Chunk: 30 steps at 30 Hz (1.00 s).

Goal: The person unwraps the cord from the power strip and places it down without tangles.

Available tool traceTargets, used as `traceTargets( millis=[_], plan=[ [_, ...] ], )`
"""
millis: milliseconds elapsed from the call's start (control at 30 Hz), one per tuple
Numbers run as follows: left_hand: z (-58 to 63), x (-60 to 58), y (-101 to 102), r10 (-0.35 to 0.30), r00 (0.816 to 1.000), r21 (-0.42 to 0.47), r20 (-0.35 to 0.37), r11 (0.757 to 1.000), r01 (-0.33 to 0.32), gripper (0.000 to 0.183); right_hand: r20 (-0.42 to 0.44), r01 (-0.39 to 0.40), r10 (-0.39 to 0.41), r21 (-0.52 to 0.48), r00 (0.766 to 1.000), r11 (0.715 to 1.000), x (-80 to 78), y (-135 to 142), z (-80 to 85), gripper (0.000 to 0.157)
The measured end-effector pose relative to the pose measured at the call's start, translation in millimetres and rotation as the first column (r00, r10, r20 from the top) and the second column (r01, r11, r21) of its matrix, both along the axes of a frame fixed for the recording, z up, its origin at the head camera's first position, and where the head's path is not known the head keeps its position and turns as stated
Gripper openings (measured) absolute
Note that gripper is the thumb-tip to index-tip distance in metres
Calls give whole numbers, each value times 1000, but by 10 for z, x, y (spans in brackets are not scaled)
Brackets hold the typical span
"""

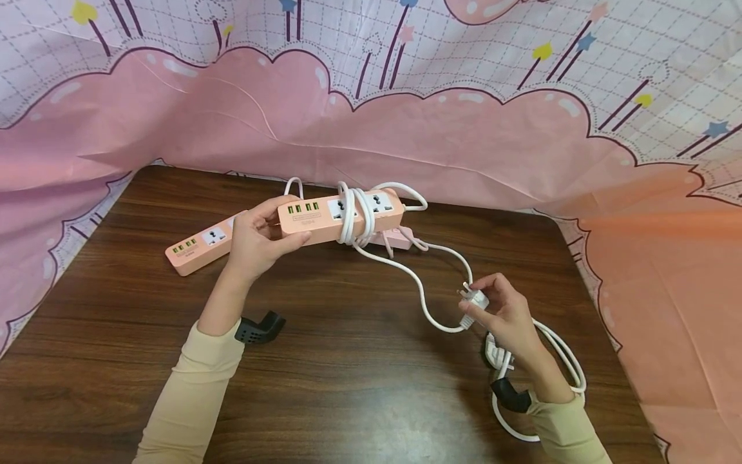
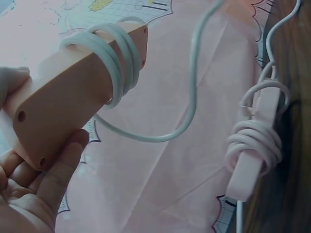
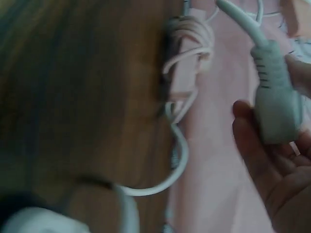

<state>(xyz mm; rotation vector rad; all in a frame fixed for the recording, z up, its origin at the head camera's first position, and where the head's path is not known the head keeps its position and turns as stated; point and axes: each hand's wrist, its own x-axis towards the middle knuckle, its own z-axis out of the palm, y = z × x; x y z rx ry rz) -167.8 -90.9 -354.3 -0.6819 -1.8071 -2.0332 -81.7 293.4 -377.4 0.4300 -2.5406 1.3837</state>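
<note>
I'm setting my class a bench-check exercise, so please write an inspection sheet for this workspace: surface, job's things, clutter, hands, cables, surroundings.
Surface: dark wood-grain table; spills: nothing seen.
Job's things: peach power strip, held up; white plug, held with prongs exposed.
Clutter: second peach strip at left; pink strip behind the held one; second plug near the right wrist.
Hands: left hand grips the held strip's end; right hand pinches the white plug.
Cables: white cable wraps the held strip and runs to the held plug; pink cord wraps the pink strip.
Surroundings: printed cloth behind and alongside.
</note>
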Motion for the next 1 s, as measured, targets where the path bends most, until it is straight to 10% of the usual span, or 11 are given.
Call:
traceTargets(
  millis=[467,1000],
  plan=[
    [120,54,-2,-41,999,8,-18,999,41,50,117,30,-79,370,990,929,-69,107,-446,35],
    [109,70,34,-123,992,46,-40,991,125,49,244,-151,14,552,970,820,-194,6,-373,32]
  ],
)
